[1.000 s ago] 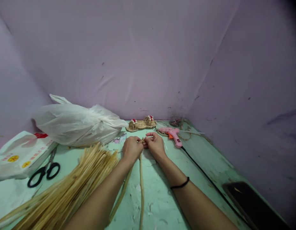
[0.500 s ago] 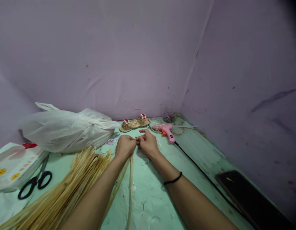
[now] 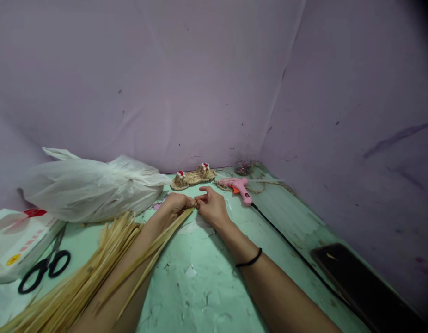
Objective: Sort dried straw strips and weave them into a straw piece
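Near the middle of the green table, my left hand [image 3: 175, 205] pinches a small woven knot of straw [image 3: 195, 202]. My right hand [image 3: 211, 206] grips the other side of the same piece between thumb and fingers, its index finger stretched forward. Long pale straw strands [image 3: 155, 249] run from the piece down and left across my left forearm. A bundle of dry straw [image 3: 85, 273] lies left of that forearm. Just beyond my hands is a braided straw piece [image 3: 195, 177] with red and white beads. The pink glue gun [image 3: 241, 188] rests right of it.
A white plastic bag [image 3: 96, 187] stands at the back left. Black-handled scissors [image 3: 45, 267] lie beside a white box [image 3: 25, 243]. A black cord [image 3: 290, 247] crosses the right side near a dark phone [image 3: 359, 282]. Purple walls [image 3: 200, 83] close off the back and right.
The long strands have swung left and now lie over my left forearm. My left hand has turned, and the view has shifted slightly. My right hand keeps its hold.
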`<state>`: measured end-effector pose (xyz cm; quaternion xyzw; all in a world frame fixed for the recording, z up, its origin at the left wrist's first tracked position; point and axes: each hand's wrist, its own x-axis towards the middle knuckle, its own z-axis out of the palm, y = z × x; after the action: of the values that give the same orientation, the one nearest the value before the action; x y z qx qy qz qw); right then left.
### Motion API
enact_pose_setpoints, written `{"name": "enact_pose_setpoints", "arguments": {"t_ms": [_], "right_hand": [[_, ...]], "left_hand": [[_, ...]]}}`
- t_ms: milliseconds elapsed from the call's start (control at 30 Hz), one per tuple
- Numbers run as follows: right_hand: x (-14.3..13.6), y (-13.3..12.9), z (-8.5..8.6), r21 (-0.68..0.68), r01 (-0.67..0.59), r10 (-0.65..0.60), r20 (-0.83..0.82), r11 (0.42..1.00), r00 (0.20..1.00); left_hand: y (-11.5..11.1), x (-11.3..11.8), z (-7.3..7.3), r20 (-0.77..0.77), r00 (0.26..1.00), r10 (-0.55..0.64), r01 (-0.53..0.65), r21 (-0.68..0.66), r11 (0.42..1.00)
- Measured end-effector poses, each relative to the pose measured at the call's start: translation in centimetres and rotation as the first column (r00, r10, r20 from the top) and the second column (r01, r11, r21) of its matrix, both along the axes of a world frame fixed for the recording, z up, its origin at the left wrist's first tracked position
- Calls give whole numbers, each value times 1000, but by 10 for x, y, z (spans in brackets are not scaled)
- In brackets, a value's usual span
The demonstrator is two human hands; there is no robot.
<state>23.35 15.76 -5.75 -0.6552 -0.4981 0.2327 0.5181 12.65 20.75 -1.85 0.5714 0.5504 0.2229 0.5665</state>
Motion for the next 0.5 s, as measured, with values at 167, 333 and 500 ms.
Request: {"name": "enact_pose_setpoints", "arguments": {"t_ms": [167, 333, 500], "right_hand": [[2, 0, -1, 16, -40, 39, 63, 999, 997], [7, 2, 1, 28, -134, 128, 170, 991, 977], [7, -3, 7, 15, -179, 163, 343, 984, 925]], "left_hand": [[2, 0, 1, 0, 1000, -23, 22, -88, 996], [0, 0, 2, -24, 999, -23, 20, -91, 996], [-4, -1, 1, -68, 998, -12, 10, -25, 1000]]}}
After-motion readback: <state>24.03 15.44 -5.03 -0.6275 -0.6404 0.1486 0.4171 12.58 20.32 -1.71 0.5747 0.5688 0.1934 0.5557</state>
